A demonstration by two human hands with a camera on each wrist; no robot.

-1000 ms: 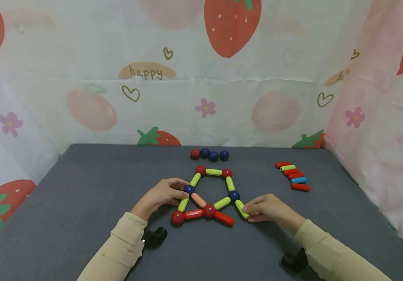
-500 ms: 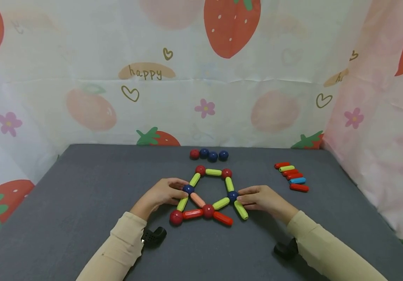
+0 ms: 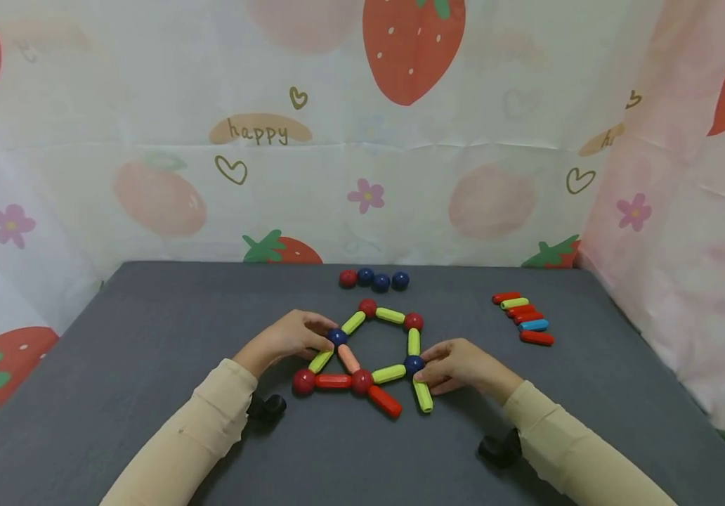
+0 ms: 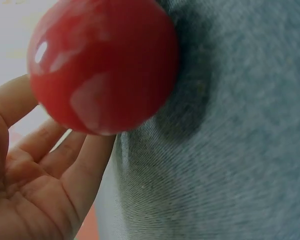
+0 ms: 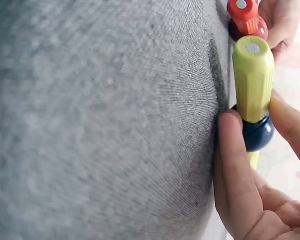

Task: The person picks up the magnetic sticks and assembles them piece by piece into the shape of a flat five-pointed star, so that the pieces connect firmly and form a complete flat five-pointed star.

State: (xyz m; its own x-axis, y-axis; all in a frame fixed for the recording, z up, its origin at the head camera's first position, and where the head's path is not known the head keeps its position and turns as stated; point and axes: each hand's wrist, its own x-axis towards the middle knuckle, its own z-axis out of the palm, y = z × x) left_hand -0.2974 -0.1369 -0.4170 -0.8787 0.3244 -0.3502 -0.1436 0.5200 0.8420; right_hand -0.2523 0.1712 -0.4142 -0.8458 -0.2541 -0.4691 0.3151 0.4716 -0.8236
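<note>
A flat figure of magnetic rods and balls lies on the grey table. My left hand (image 3: 289, 341) holds the blue ball (image 3: 336, 337) at its left corner. At the right corner my right hand (image 3: 466, 365) pinches another blue ball (image 3: 414, 364), just above a yellow-green rod (image 5: 253, 80) whose free end points toward me. Two red balls join the figure's far side. A red ball (image 3: 362, 381) at the near middle carries a loose-ended red rod (image 3: 385, 402). In the left wrist view a red ball (image 4: 102, 65) fills the foreground and partly hides the left fingers.
Beyond the figure, several spare balls (image 3: 381, 282), one red and the others blue, sit in a row. Several spare rods (image 3: 533, 325) lie at the far right of the grey table (image 3: 179, 309). A printed cloth (image 3: 211, 204) stands behind the table.
My right hand has shifted from the yellow-green rod's free end up to the blue ball. The figure has turned slightly clockwise, its near side swinging left, with my left hand still on its ball.
</note>
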